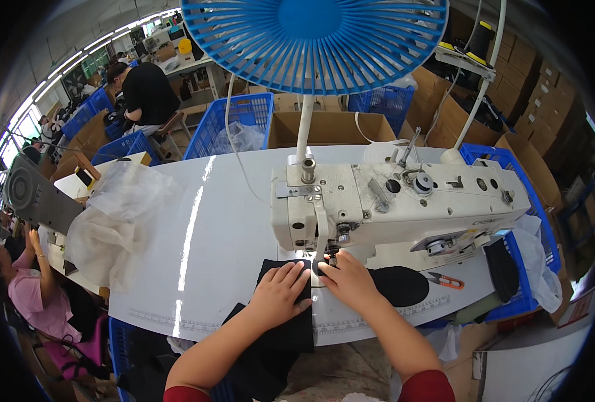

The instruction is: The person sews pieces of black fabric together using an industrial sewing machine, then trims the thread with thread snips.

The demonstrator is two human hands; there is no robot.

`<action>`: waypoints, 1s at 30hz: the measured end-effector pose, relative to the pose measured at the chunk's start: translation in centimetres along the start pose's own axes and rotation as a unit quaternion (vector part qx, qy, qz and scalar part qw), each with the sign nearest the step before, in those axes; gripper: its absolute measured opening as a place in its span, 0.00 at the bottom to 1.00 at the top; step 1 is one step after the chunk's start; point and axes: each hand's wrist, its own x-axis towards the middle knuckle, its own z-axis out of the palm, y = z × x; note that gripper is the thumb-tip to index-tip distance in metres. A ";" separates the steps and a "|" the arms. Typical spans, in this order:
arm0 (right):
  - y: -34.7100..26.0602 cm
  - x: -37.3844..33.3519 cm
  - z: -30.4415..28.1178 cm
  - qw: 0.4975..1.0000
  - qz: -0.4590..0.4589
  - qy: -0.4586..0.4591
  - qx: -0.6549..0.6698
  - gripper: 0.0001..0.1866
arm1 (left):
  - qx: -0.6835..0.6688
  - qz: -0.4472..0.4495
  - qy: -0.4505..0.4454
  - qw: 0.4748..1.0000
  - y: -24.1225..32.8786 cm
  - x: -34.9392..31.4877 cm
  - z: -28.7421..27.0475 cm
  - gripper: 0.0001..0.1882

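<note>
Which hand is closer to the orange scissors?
The right hand. It is left of the orange scissors, with a black oval piece between them; the left hand is farther left, on the black cloth.

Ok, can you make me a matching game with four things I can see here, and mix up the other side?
Things:
1. fan
2. snips
3. left hand
4. sewing machine

Matches:
A. mostly white, standing on the table
B. partly orange, lying to the right of the black rounded piece
C. resting on black fabric
D. all blue as far as it shows, at the top of the picture

Right pairs: 1-D, 2-B, 3-C, 4-A
</note>
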 end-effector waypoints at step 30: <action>-0.5 -0.3 0.3 0.999 0.001 0.032 -0.034 0.07 | 0.002 -0.022 -0.023 0.999 0.3 0.5 -0.2 0.33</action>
